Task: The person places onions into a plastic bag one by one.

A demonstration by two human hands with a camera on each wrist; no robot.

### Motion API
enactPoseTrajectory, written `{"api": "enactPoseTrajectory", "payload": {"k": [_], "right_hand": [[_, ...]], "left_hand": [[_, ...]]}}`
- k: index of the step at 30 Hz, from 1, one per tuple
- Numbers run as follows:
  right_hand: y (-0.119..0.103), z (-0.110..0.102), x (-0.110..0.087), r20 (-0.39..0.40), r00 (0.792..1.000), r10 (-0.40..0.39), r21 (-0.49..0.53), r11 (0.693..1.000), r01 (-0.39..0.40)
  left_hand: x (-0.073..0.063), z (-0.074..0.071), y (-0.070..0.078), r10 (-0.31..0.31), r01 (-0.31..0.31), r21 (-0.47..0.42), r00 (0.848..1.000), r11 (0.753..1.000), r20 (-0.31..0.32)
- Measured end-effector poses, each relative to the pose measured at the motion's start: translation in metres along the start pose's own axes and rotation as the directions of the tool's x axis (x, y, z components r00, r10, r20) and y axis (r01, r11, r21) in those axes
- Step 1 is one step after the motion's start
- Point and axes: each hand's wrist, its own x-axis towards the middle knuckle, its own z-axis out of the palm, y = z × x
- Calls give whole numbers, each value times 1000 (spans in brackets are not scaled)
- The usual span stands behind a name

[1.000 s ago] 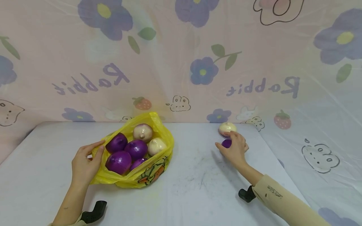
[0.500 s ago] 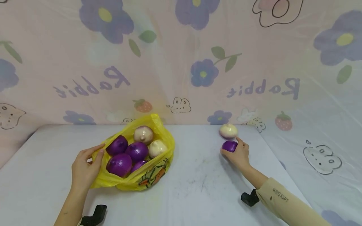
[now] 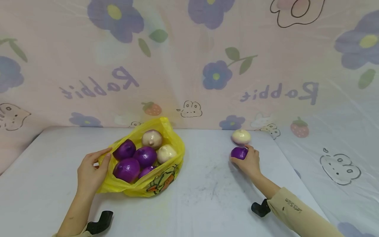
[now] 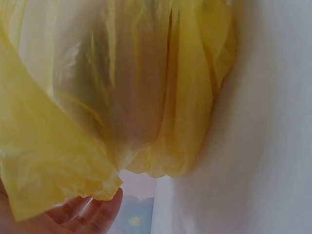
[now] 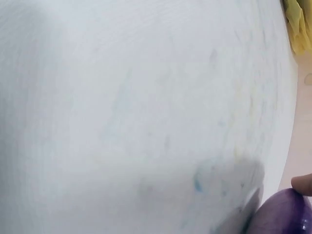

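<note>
A yellow plastic bag (image 3: pixel 139 191) stands with its mouth spread, holding several purple onions (image 3: pixel 126 170) and two pale ones, one of them a white onion (image 3: pixel 166 153). My left hand (image 3: pixel 92 171) pinches the bag's left rim between thumb and fingers; in the left wrist view, fingers (image 4: pixel 105 212) show below the yellow film (image 4: pixel 63 161). Over at the right, my right hand (image 3: pixel 249 162) grips a purple onion (image 3: pixel 238 153), thumb on the near side and fingers on the far side. The right wrist view catches that purple onion (image 5: pixel 285 214) at its lower corner.
A pale onion (image 3: pixel 240 137) sits just behind the gripped one, near the back right of the white table (image 3: pixel 204 204). A patterned cloth (image 3: pixel 165 72) rises along the table's back edge. Black wrist mounts (image 3: pixel 260 208) hang beneath both forearms.
The right hand drew slightly back and closed its thumb and fingers round the purple onion, uncovering the pale one behind. The left hand keeps its hold on the bag.
</note>
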Motion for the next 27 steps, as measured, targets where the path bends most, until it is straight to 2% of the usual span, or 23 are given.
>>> {"api": "enactPoseTrajectory", "payload": {"k": [17, 27], "right_hand": [[-18, 12, -1, -5, 995, -102, 104, 989, 102], [-32, 20, 3, -27, 982, -187, 122, 974, 189]], "left_hand": [[2, 0, 1, -9, 9, -4, 1000, 1000, 0], [2, 1, 1, -12, 12, -8, 1000, 1000, -8]]}}
